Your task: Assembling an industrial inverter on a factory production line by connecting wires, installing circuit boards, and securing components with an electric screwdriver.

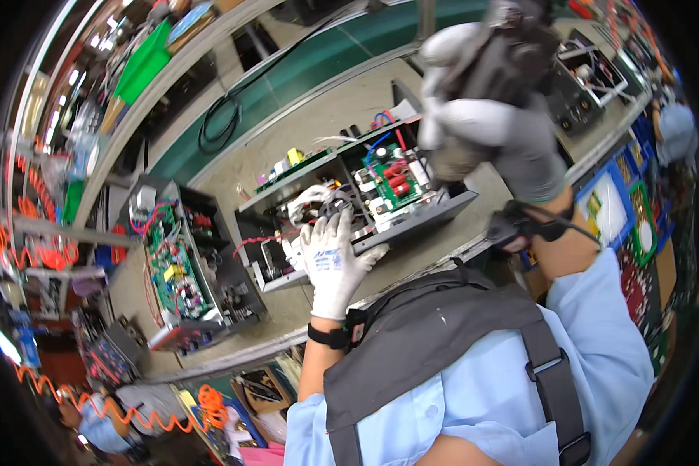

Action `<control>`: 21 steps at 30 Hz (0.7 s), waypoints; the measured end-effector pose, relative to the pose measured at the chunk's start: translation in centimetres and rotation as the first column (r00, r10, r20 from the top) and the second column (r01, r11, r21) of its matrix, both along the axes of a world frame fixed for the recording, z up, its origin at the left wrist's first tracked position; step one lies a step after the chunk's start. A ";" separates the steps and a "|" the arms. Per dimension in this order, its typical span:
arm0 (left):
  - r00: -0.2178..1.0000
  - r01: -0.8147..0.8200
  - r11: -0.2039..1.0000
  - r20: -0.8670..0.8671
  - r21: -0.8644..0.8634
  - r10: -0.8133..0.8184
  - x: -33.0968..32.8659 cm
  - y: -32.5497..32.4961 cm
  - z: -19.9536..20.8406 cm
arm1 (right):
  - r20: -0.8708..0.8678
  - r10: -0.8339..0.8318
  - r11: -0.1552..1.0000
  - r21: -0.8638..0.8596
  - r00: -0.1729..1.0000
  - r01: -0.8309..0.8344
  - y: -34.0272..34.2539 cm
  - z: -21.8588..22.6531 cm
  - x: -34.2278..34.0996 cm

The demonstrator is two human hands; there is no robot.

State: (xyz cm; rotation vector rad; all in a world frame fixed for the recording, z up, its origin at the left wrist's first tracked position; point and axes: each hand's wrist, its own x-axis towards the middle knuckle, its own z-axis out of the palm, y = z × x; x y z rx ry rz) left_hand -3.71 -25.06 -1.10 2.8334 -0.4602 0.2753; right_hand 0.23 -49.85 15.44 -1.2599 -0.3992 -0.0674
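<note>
An open metal equipment case (423, 220) lies on the bench in front of me. Inside it are a green circuit board (382, 189) with red components, white-wrapped cables and red wires. My left hand (334, 260), in a white glove, rests over the near side of the case with fingers stretched into it, touching the wiring area. My right hand (481, 124), in a grey-white glove, is raised close to the camera at the upper right. Its fingers wrap round a dark, bulky handheld tool (512, 54), whose kind is blurred.
A second open case (210, 291) with a green board stands to the left on the bench. Another dark case (579, 105) sits at the far right. A black cable loop (219, 128) lies beyond the bench. Blue bins (617, 194) and orange coiled hoses (46, 252) flank the area.
</note>
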 end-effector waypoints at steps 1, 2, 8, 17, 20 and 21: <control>1.000 0.012 1.000 -0.025 0.004 -0.012 0.1 0.0 0.2 | -0.019 -0.045 0.998 0.033 0.999 0.046 -2.3 0.0 -0.9; 0.998 0.026 0.996 -0.056 -0.080 -0.031 0.2 0.1 0.6 | -0.038 -0.142 0.989 0.046 0.989 0.144 -4.4 -0.5 -1.9; 0.984 0.006 0.842 -0.145 -0.540 -0.099 5.0 -2.5 3.1 | -0.366 -0.379 0.921 -0.063 0.850 0.384 -13.7 -11.1 -8.1; 0.920 0.088 0.986 -0.368 -0.141 -0.134 11.0 -11.7 4.4 | -0.494 -0.632 0.773 -0.448 0.597 0.449 -19.8 -32.9 -14.2; 0.876 -0.113 0.937 -0.478 -0.332 -0.063 10.7 -11.0 4.6 | -0.369 -0.707 0.654 -0.665 0.603 0.360 -20.4 -35.1 -15.0; 0.875 -0.133 0.924 -0.480 -0.359 -0.060 10.4 -10.4 4.7 | -0.284 -0.652 0.688 -0.611 0.703 0.392 -20.7 -35.2 -15.1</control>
